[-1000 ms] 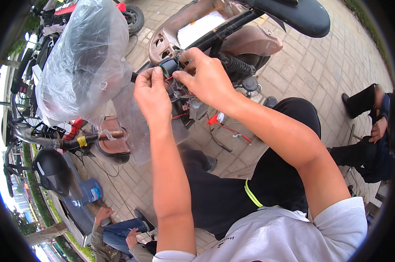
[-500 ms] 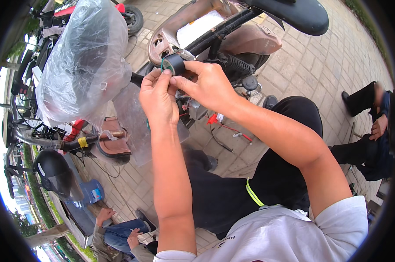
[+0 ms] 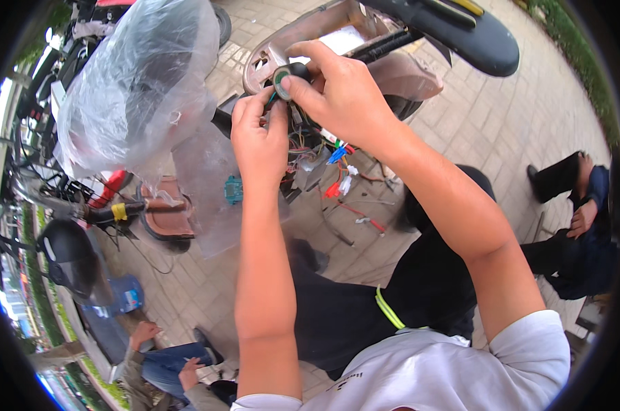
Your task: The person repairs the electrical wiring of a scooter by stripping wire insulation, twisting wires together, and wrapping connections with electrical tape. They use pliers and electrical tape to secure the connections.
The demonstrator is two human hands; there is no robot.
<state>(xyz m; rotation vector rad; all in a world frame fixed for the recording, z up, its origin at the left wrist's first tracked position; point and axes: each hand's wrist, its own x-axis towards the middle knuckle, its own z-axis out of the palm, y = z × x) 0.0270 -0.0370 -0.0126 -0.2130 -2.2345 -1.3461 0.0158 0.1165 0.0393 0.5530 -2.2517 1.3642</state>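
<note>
A roll of black electrical tape (image 3: pixel 282 82) is gripped between the thumb and fingers of my right hand (image 3: pixel 344 92), its round side turned partly toward me. Just to its left, my left hand (image 3: pixel 260 140) is closed, with the fingertips around a thin blue-green wire (image 3: pixel 271 97) beside the roll. Part of that wire is hidden by the fingers. Below and between my hands hangs a bundle of loose wires (image 3: pixel 299 147) from an opened electric scooter, with a blue connector (image 3: pixel 337 155) and a red connector (image 3: pixel 332 190) among them.
Clear plastic (image 3: pixel 138 89) covers something bulky on the left, near a handlebar with yellow tape (image 3: pixel 120 212). A black seat (image 3: pixel 460 34) juts in at upper right. A black helmet (image 3: pixel 70 253) is at left. People sit at right (image 3: pixel 563 226) and lower left (image 3: pixel 169 370).
My right hand has shifted slightly right and up, turning the tape roll. My left hand has dropped slightly away from the roll. More of the loose wires and connectors shows below.
</note>
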